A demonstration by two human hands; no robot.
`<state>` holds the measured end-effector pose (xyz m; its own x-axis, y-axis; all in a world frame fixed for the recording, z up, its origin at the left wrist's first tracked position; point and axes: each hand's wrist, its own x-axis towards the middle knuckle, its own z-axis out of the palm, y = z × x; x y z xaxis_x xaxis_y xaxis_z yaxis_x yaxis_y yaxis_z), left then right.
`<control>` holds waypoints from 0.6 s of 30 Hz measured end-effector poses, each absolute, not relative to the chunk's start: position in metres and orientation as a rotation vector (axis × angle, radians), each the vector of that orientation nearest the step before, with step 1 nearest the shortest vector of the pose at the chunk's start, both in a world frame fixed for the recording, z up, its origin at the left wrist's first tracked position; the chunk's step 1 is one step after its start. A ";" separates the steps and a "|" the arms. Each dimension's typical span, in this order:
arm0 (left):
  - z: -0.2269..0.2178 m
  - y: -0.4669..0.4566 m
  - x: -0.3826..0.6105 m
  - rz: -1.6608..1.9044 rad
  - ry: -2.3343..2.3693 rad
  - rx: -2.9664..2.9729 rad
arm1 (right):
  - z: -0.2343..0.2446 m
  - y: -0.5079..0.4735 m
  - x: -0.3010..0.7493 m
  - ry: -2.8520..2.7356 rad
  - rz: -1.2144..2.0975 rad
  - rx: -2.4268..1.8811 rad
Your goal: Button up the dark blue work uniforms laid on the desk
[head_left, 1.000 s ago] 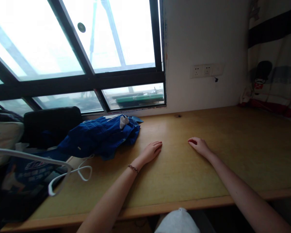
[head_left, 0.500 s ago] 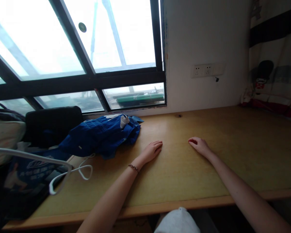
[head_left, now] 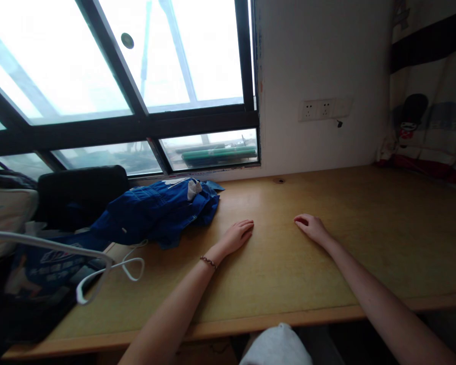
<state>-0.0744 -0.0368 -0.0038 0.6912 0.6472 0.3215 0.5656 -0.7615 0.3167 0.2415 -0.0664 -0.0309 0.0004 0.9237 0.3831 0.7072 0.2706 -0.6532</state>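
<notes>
My left hand (head_left: pixel 237 236) rests palm down on the wooden desk (head_left: pixel 266 274), fingers stretched out and holding nothing. A dark braided bracelet (head_left: pixel 209 262) circles that wrist. To the right, my right hand (head_left: pixel 310 227) lies on its side on the same desktop. Its fingers curl round until the tips meet the thumb, leaving a small hollow, and no object shows in them. Bare wood separates the two hands. Closest to the left hand is a crumpled blue cloth (head_left: pixel 152 213), apart from it, with a small whitish piece (head_left: pixel 193 190) on top.
A white cable (head_left: pixel 137 268) loops over the desk's left side. Behind it are a black bag (head_left: pixel 83 195) and a blue printed bag (head_left: pixel 49 274). Windows (head_left: pixel 190 61) stand at the back left, wall sockets (head_left: pixel 317 109) at the back, and a patterned curtain (head_left: pixel 429 91) at the right.
</notes>
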 end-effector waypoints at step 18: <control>-0.007 -0.034 -0.075 0.609 0.972 2.716 | -0.032 -0.065 0.243 -1.764 0.360 -1.490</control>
<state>-0.0747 -0.0340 -0.0069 0.7000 0.6415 0.3137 0.5621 -0.7659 0.3121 0.2428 -0.0654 -0.0322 -0.0048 0.9258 0.3781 0.7038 0.2717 -0.6564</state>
